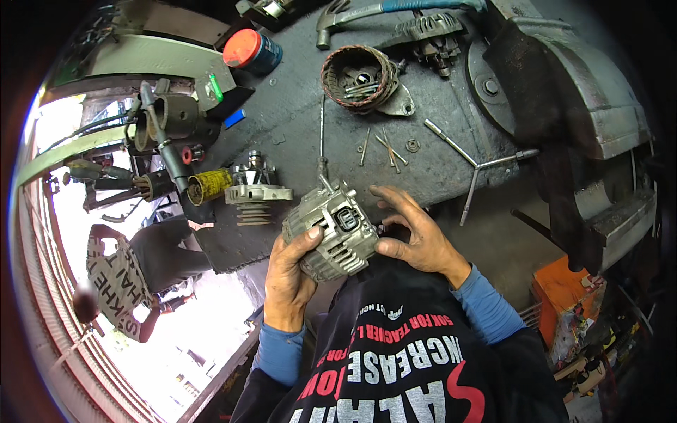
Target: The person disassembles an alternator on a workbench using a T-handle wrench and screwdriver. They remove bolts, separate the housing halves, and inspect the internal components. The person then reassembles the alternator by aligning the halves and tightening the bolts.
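My left hand (293, 271) is closed around a grey metal alternator (331, 233), its thumb pressed on the near left of the housing. The alternator is held tilted at the bench's near edge, its slotted casing and dark oval plug socket (347, 218) facing up. Against its right side is my right hand (419, 236), fingers apart and curved, the thumb at the casing's edge; whether it touches is hard to tell. Beyond the alternator, a long thin screwdriver (323, 137) lies on the bench. A pulley with its end housing (255, 190) stands to the left.
On the dark bench (296, 99) lie a wire-wound stator (360, 79), a rotor (434, 39), a hammer (381, 10), several long bolts (388, 151), a three-way wrench (476, 168) and a red-lidded tub (250, 49). A heavy machine (564, 84) fills the right. Another person (127, 275) is at far left.
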The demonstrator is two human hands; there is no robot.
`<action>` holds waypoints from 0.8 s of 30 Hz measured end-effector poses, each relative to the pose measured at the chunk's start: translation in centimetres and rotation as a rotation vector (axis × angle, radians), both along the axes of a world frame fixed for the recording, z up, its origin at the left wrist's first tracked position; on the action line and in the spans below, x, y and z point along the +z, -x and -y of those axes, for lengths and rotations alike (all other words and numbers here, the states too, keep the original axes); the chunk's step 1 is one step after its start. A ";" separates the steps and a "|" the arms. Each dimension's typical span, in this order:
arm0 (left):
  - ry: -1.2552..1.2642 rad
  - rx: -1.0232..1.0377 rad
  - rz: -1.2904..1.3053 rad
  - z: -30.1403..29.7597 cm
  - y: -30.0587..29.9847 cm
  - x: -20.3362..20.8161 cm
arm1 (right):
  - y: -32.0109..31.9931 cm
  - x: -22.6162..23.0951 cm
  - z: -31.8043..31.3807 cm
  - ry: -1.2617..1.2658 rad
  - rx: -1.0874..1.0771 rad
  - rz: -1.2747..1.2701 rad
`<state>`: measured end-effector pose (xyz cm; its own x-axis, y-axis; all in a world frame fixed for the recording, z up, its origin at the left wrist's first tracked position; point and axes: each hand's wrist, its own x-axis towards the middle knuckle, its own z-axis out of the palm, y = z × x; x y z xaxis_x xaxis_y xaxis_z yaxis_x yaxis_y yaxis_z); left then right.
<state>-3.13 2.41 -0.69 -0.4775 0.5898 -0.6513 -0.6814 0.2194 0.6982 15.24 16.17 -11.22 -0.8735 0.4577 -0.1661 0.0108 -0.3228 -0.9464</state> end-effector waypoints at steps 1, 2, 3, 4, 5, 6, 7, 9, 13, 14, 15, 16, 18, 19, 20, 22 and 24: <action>-0.020 0.009 0.032 0.4 0.2 0.5 | 0.1 0.5 -0.1 0.068 0.074 0.019; -0.045 0.035 0.085 0.7 0.3 1.0 | 0.2 0.8 0.1 0.126 0.089 -0.016; -0.070 0.059 0.140 0.9 0.5 1.7 | 0.3 1.2 0.4 0.184 0.105 -0.051; -0.089 0.080 0.192 0.8 0.5 2.1 | 0.3 1.2 0.8 0.246 0.118 -0.089; -0.134 0.082 0.218 0.6 0.5 2.6 | 0.4 1.1 1.1 0.294 0.115 -0.144; -0.145 0.095 0.264 0.9 0.5 2.9 | 0.5 1.4 1.6 0.338 0.105 -0.162; -0.156 0.107 0.311 1.1 0.7 3.3 | 0.5 1.9 1.9 0.382 0.094 -0.180; -0.197 0.119 0.403 1.6 0.9 3.6 | 0.6 2.6 2.5 0.424 0.044 -0.198; -0.154 0.153 0.405 2.4 0.5 3.5 | 0.1 2.9 3.4 0.324 0.005 -0.131; -0.143 0.161 0.401 2.4 0.2 3.5 | -0.1 2.8 3.6 0.321 -0.004 -0.122; -0.135 0.168 0.401 2.3 -0.1 3.6 | -0.2 2.8 3.7 0.314 -0.015 -0.110; -0.127 0.175 0.402 2.2 -0.3 3.6 | -0.3 2.8 3.9 0.320 -0.025 -0.110; -0.120 0.171 0.405 2.3 -0.5 3.6 | -0.3 3.0 4.2 0.333 -0.045 -0.113; -0.108 0.180 0.400 2.3 -0.6 3.6 | -0.4 2.9 4.2 0.338 -0.031 -0.101; -0.097 0.190 0.396 2.4 -0.6 3.5 | -0.6 2.7 4.2 0.343 -0.017 -0.089; -0.095 0.171 0.375 2.5 -0.6 2.9 | -0.5 2.4 4.1 0.347 -0.004 -0.075; -0.095 0.156 0.337 2.6 -0.6 2.1 | -0.4 2.3 3.8 0.354 -0.001 -0.073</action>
<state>-2.55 -0.20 1.42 -0.3350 0.5923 -0.7328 -0.8962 0.0397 0.4418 15.59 12.37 -8.91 -0.8886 0.3839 -0.2512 -0.0535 -0.6306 -0.7743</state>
